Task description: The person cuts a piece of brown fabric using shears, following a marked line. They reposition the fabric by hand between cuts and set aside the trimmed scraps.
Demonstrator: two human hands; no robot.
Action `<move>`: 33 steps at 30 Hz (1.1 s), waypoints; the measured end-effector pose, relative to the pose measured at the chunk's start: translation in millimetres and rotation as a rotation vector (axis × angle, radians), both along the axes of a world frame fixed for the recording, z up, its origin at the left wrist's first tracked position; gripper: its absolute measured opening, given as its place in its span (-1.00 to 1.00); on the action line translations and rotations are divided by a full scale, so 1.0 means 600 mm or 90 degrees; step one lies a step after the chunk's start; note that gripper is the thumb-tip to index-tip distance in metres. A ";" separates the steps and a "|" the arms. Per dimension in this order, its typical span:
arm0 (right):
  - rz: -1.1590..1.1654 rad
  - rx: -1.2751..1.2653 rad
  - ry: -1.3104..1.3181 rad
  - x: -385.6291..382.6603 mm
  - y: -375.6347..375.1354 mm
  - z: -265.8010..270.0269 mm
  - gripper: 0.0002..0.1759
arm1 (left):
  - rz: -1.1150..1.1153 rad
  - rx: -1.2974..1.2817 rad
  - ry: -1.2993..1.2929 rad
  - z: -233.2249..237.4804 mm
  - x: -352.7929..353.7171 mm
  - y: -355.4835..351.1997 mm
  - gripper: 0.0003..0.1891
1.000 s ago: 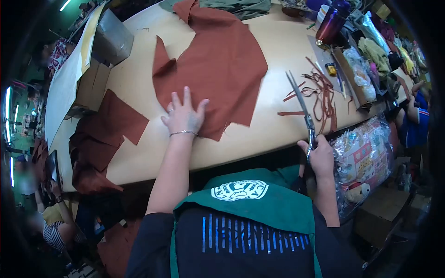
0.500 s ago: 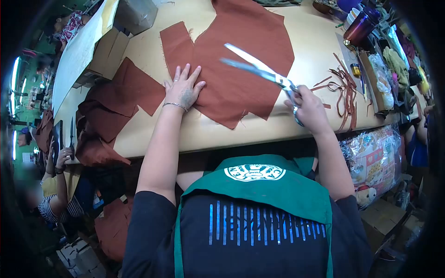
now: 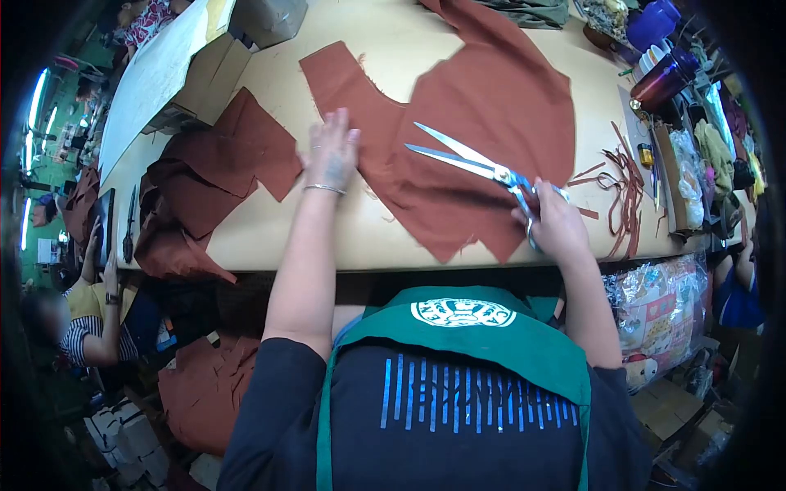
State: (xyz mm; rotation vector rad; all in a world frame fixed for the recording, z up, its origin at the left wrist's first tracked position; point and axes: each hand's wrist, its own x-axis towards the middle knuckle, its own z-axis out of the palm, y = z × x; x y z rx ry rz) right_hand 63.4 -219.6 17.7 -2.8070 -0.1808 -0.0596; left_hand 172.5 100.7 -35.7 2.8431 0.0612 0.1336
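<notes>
Some fingers of the left hand (image 3: 333,164) spread on brown cloth (image 3: 499,106). The right hand (image 3: 558,222) curled its fingers round open scissors (image 3: 502,173). The cloth seemed to need smoothing.

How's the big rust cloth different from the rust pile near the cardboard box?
The big cloth is mostly spread out; the pile is bunched in overlapping layers. Open scissors are over the big cloth, while none are over the pile. Both are rust-coloured and lie on the table.

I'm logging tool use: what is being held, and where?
The scissors, by their handles, in the right hand; the blades point away, open.
</notes>
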 end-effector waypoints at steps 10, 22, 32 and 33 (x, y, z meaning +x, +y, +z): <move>-0.029 0.042 -0.119 0.004 -0.055 0.014 -0.47 | 0.001 -0.029 0.028 0.030 -0.017 -0.041 -0.35; -0.272 0.011 -0.018 0.088 -0.122 -0.058 -0.23 | -0.058 0.020 0.085 0.015 0.165 -0.113 -0.35; -0.246 0.114 -0.141 0.049 -0.114 -0.021 -0.54 | -0.312 0.055 0.059 0.035 -0.097 -0.089 -0.47; -0.243 0.111 -0.127 0.035 -0.107 -0.005 -0.59 | -0.346 0.074 0.061 0.048 -0.127 -0.102 -0.45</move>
